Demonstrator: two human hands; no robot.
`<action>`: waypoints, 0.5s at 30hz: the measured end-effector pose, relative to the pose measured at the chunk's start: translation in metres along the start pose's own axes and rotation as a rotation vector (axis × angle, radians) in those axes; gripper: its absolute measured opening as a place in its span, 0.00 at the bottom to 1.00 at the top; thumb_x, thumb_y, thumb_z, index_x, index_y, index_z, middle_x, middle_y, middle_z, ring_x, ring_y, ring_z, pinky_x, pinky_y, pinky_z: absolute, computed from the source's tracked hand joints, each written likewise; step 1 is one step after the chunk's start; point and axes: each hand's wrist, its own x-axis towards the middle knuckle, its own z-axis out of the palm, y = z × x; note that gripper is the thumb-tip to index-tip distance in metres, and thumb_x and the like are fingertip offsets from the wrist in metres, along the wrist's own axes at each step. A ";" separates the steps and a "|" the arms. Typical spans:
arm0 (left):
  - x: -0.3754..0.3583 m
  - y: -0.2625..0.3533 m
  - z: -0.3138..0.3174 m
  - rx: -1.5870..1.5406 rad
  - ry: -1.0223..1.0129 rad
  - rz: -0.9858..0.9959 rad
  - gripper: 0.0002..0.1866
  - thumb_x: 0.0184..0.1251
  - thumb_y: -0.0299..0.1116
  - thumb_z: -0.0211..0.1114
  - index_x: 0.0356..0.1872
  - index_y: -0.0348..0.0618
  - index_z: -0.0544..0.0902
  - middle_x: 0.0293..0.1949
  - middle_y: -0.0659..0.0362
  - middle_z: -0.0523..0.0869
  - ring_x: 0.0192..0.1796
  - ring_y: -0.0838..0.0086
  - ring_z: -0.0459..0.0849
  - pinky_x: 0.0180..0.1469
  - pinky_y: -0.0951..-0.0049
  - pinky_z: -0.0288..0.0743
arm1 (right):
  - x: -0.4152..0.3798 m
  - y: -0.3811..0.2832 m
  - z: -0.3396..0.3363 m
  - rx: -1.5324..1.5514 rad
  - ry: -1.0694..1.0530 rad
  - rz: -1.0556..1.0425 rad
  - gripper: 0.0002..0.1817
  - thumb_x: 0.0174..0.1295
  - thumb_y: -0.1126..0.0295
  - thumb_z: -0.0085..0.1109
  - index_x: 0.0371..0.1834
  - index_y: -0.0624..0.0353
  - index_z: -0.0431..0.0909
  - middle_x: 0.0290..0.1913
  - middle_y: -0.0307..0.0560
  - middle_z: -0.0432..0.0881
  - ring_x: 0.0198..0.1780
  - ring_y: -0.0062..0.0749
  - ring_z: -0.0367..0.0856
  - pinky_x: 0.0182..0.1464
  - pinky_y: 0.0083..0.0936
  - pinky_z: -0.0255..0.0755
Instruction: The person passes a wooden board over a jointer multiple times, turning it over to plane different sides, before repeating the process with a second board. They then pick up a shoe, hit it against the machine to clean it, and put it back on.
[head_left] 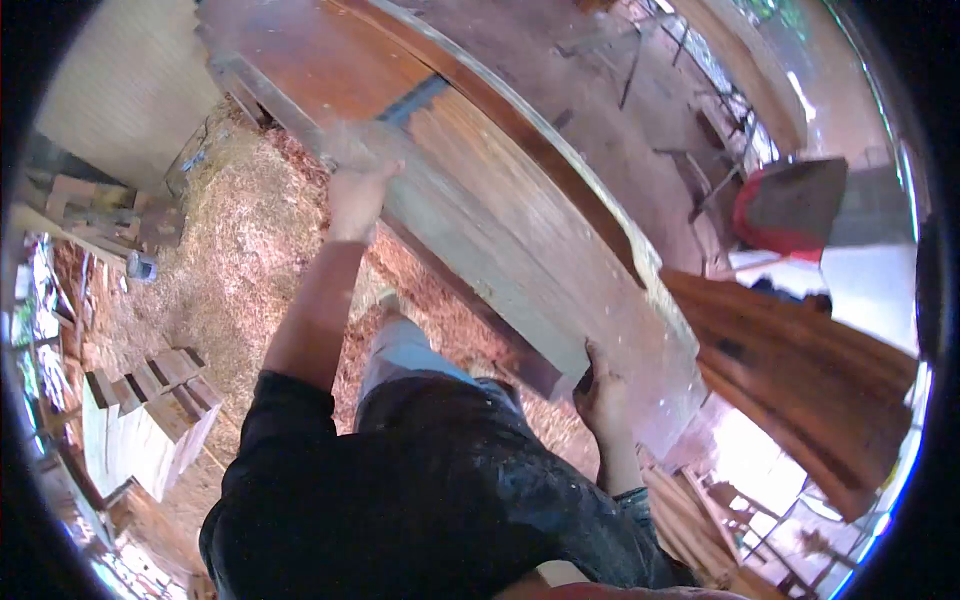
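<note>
A long wooden panel point(480, 200) with a raised curved rim and a dark strip across it slants from the upper left to the lower right in front of me. My left hand point(358, 190) is closed over the panel's near edge, its fingers partly blurred. Near the panel's lower right end, my right hand point(600, 390) grips the same near edge, thumb on top and the other fingers mostly hidden. A narrow greyish board point(480, 265) runs along the near side, between the two hands.
Wood shavings point(230, 230) cover the floor at the left and under the panel. Stacked light wooden blocks point(155, 420) stand at the lower left. A large brown slab point(800, 370) and a red-rimmed chair point(790, 210) are on the right. A small can point(141, 266) sits at the far left.
</note>
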 end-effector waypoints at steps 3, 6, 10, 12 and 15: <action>-0.072 -0.071 0.023 0.032 -0.047 -0.180 0.14 0.61 0.32 0.76 0.44 0.34 0.87 0.38 0.53 0.89 0.39 0.67 0.88 0.43 0.67 0.83 | -0.074 0.091 0.019 0.081 0.094 0.054 0.38 0.53 0.82 0.61 0.73 0.53 0.71 0.54 0.62 0.86 0.56 0.62 0.84 0.58 0.50 0.77; -0.158 -0.120 0.012 0.185 -0.357 -0.097 0.14 0.65 0.33 0.73 0.47 0.38 0.84 0.40 0.56 0.87 0.40 0.67 0.87 0.44 0.65 0.83 | -0.146 0.128 0.026 -0.073 0.163 0.238 0.51 0.44 0.76 0.81 0.76 0.59 0.65 0.66 0.63 0.79 0.68 0.57 0.76 0.65 0.41 0.77; -0.209 -0.192 0.018 0.000 -0.334 -0.623 0.22 0.71 0.38 0.70 0.61 0.46 0.77 0.49 0.55 0.85 0.49 0.62 0.87 0.52 0.57 0.86 | -0.202 0.207 0.097 0.430 0.195 0.632 0.60 0.45 0.67 0.82 0.82 0.63 0.54 0.72 0.70 0.73 0.76 0.64 0.66 0.75 0.47 0.67; -0.200 -0.233 0.007 0.117 -0.401 -0.789 0.22 0.73 0.43 0.69 0.61 0.45 0.78 0.49 0.53 0.85 0.46 0.62 0.87 0.51 0.55 0.86 | -0.231 0.256 0.170 0.671 0.382 0.560 0.60 0.46 0.66 0.82 0.82 0.63 0.53 0.72 0.71 0.72 0.75 0.64 0.68 0.74 0.46 0.68; -0.192 -0.237 0.010 0.479 -0.431 -0.809 0.22 0.72 0.50 0.71 0.55 0.45 0.82 0.38 0.51 0.88 0.39 0.58 0.89 0.46 0.55 0.85 | -0.261 0.259 0.172 0.583 0.293 0.653 0.59 0.48 0.65 0.82 0.82 0.62 0.53 0.66 0.65 0.77 0.67 0.60 0.74 0.67 0.45 0.72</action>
